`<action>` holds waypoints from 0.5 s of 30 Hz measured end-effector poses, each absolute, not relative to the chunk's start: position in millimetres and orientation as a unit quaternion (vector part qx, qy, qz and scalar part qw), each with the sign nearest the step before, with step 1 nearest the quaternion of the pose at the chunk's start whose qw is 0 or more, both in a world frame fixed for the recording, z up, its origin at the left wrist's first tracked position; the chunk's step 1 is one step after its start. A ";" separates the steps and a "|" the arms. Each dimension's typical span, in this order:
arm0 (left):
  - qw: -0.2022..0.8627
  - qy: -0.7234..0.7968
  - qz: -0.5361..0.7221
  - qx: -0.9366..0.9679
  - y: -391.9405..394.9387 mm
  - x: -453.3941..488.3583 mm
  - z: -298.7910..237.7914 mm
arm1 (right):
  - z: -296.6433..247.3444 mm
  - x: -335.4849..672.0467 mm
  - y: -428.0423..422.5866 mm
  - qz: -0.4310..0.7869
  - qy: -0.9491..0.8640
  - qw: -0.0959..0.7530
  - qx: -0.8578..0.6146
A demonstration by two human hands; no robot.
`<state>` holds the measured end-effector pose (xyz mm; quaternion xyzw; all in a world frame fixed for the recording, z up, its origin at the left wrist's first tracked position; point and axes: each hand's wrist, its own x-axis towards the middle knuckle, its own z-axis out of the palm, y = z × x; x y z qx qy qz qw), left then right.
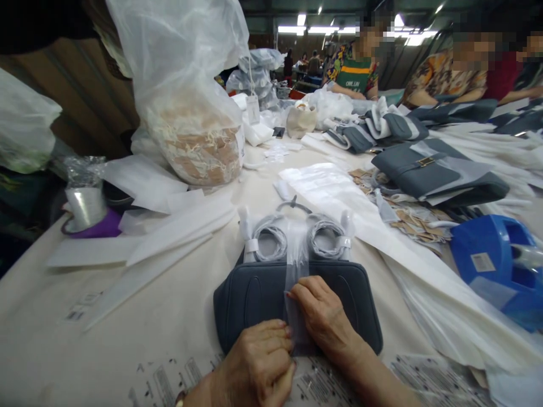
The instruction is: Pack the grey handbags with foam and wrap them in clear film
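Note:
A dark grey handbag (254,299) lies flat on the cloth-covered table (169,316) in front of me. Its two handles (297,240) are wrapped in white foam and point away from me. A clear plastic strip (297,265) runs down over the bag's middle. My left hand (258,364) sits at the bag's near edge, fingers curled and pinching the strip's lower end. My right hand (324,316) lies on the bag just right of the strip, fingers pressed flat against the strip's edge.
A big clear bag of lace scraps (190,130) stands at the back left. White paper sheets (178,226) lie left, plastic sleeves (335,192) right. A blue tape dispenser (496,265) is at the right edge. More grey handbags (436,172) and other people are at the far right.

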<state>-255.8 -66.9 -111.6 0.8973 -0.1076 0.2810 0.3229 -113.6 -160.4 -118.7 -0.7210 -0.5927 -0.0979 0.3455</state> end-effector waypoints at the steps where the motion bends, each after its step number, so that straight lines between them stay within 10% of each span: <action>1: 0.326 -0.094 0.285 0.897 -67.5 -254.7 -109.9 | -119.6 -113.8 -160.2 -0.101 -0.591 0.346 -0.722; 15: 0.039 -0.092 0.276 0.956 -73.7 -245.4 -128.4 | -112.4 -120.0 -163.3 -0.132 -0.550 0.364 -0.740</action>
